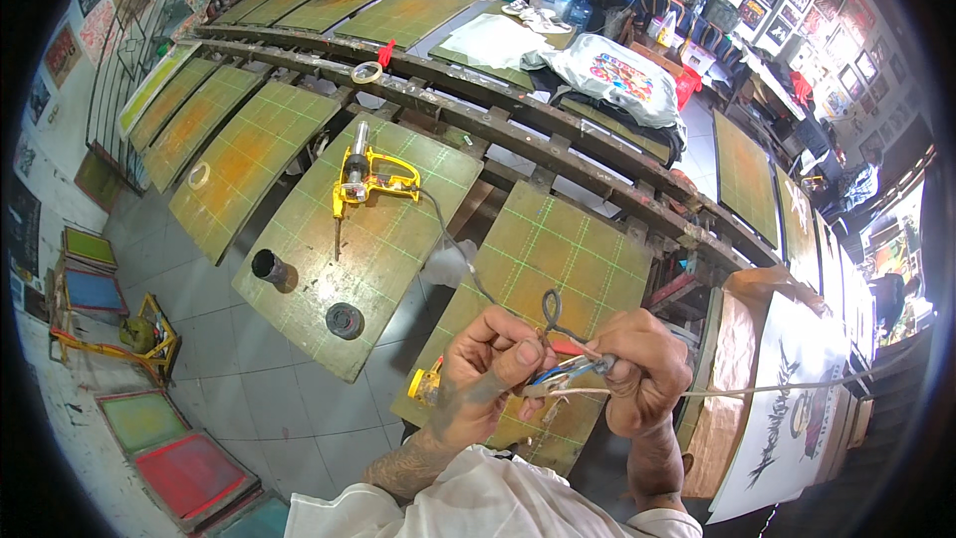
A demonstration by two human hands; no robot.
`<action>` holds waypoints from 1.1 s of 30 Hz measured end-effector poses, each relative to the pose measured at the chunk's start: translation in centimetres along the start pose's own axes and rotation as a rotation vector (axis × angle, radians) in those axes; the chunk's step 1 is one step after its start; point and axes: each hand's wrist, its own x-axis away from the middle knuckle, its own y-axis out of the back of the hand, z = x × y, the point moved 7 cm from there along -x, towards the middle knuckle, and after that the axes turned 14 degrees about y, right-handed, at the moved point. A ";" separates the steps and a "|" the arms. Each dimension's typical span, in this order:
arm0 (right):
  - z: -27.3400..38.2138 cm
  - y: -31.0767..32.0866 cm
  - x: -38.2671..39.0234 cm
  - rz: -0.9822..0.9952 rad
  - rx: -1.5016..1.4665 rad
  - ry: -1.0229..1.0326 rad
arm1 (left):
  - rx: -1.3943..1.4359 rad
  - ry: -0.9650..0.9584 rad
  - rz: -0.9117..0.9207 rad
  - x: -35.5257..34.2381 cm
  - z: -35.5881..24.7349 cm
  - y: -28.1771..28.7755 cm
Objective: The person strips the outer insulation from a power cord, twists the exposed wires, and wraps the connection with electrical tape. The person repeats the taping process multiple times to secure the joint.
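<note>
Blue and grey wires span between left grip and right grip, both pinched onto them

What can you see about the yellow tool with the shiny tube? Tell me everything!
The yellow tool looks like a heat gun, lying on a green-lined board. It has a plastic-looking, loop-shaped handle and a shiny, metal-looking nozzle pointing away from the person. A dark cord runs from the handle toward the left hand. No hand touches the tool.
</note>
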 end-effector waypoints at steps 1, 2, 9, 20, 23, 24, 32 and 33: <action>0.0 0.0 -0.1 0.006 0.000 -0.003 | 0.002 0.003 -0.005 0.0 0.0 0.0; 0.0 0.0 -0.2 0.012 0.000 -0.006 | 0.004 0.006 -0.009 0.0 0.0 0.0; -0.2 0.2 0.1 0.010 -0.024 -0.032 | -0.103 0.022 -0.080 -0.2 0.1 0.0; -0.1 0.0 0.0 0.014 -0.009 -0.068 | -0.085 0.036 -0.073 -0.3 0.3 0.5; -0.1 0.0 0.1 0.011 -0.025 -0.079 | -0.074 0.041 -0.061 -0.3 0.4 0.5; -0.2 0.0 0.1 0.012 -0.027 -0.085 | -0.076 0.042 -0.069 -0.3 0.5 0.5; -0.2 0.2 0.5 -0.008 -0.041 -0.116 | -0.123 0.004 -0.116 -0.1 0.4 0.4; -0.1 0.2 0.6 -0.012 -0.038 -0.114 | -0.122 0.005 -0.118 -0.1 0.4 0.4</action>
